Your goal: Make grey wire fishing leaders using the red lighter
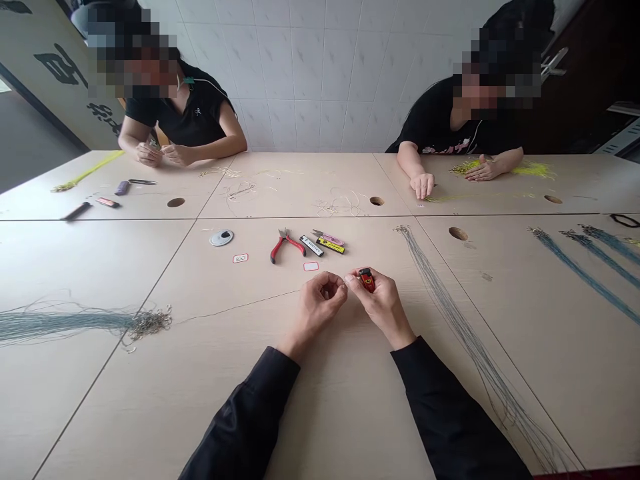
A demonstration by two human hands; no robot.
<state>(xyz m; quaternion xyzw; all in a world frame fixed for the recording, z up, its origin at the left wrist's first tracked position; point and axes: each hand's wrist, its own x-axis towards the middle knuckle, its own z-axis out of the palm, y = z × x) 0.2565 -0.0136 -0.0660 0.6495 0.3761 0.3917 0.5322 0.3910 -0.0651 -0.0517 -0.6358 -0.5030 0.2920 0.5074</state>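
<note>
My left hand (321, 302) is closed in a pinch on a thin grey cord (240, 307), which runs left across the table towards a bundle of blue-grey cords (65, 325) with metal clasps at its end. Wrapped in my right hand (383, 307) is a red and black lighter (367, 279). The thumb and forefinger of that hand meet close to the left fingertips; what lies between them is too small to make out. Beyond my hands lie red-handled pliers (287, 244), a white lighter (312, 245), a yellow lighter (331, 246) and small pink-handled snips (330, 237).
Another long cord bundle (460, 327) stretches to the right of my hands. Several blue bundles (585, 273) lie farther right. A round lid (221, 238) covers one table hole. Across the table (300, 193), two people (185, 120) (450, 127) handle yellow cords.
</note>
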